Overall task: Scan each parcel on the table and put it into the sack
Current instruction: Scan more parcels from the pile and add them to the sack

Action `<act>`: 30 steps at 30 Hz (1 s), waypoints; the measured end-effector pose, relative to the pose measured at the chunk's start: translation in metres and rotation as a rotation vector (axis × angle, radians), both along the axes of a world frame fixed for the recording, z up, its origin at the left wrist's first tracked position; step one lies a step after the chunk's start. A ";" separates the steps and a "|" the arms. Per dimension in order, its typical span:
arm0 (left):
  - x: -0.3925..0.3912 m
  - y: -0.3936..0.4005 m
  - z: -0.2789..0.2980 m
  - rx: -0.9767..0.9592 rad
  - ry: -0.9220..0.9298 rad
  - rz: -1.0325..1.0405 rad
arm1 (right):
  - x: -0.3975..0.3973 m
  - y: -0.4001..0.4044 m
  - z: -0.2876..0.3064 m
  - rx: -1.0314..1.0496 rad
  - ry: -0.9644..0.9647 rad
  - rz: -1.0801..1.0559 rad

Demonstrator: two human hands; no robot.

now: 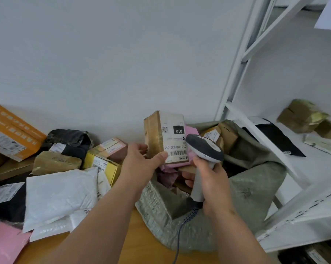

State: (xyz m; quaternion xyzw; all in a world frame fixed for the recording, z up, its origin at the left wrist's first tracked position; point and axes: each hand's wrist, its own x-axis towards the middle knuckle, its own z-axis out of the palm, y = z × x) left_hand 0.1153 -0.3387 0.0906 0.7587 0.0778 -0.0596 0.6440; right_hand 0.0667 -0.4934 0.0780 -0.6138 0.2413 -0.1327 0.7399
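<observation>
My left hand (141,164) grips a small brown cardboard parcel (161,134) by its lower end, holding it upright above the sack with its white shipping label facing me. My right hand (210,180) holds a grey handheld barcode scanner (204,149) by its handle; the scanner head sits just right of the label's barcode. Below both hands the grey-green woven sack (256,187) stands open, with pink mailers and brown boxes inside. A coiled cable hangs from the scanner's base.
A pile of parcels covers the wooden table (138,241) on the left: an orange box (10,130), a yellow box (103,164), black bags, white mailers (59,195) and a pink mailer (4,242). A white metal shelf (313,168) with taped parcels stands right.
</observation>
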 end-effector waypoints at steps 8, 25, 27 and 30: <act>0.017 -0.043 -0.012 0.363 -0.023 -0.123 | 0.009 -0.036 -0.003 0.097 -0.026 -0.027; 0.026 -0.012 -0.028 0.484 -0.029 0.037 | 0.027 -0.019 -0.009 0.113 0.042 0.138; 0.023 -0.001 -0.030 0.440 -0.005 0.067 | 0.031 -0.007 -0.008 0.111 0.065 0.194; 0.019 0.023 -0.033 0.372 0.011 0.147 | 0.036 0.018 -0.005 0.102 0.104 0.307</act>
